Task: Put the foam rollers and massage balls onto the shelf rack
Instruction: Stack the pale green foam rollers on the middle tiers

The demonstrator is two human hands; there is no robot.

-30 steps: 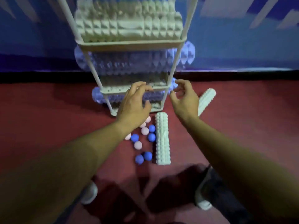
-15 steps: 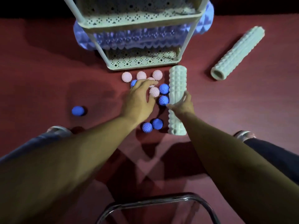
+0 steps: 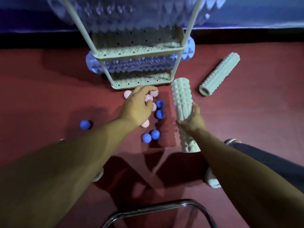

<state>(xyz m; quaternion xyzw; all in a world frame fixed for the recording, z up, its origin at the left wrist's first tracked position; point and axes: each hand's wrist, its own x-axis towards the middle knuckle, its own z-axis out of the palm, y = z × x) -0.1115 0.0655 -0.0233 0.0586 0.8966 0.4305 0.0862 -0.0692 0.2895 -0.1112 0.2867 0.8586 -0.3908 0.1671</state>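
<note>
Two hands work at once on a red floor [image 3: 49, 89] in front of a pale shelf rack [image 3: 139, 54], seen from the head camera. Purple foam rollers already lie on the rack: one [image 3: 131, 65] on a low tier, another, blurred, higher up [image 3: 131, 14]. Still on the floor are a pale green roller [image 3: 219, 74] lying well apart to the right, a cluster of pink balls [image 3: 127, 94] and blue balls [image 3: 160, 114] just before the rack's foot, and a stray blue ball [image 3: 85, 124] off to the left. By this showing, the job is perhaps half done. The right hand [image 3: 191, 120] has its fingers clamped around the middle of a second pale green roller [image 3: 181, 102], whose far end points toward the rack. The left hand [image 3: 137, 106] is curled down over the pink balls, fingers [image 3: 148, 101] touching one [image 3: 148, 97]; whether it is truly gripped cannot be told.
</note>
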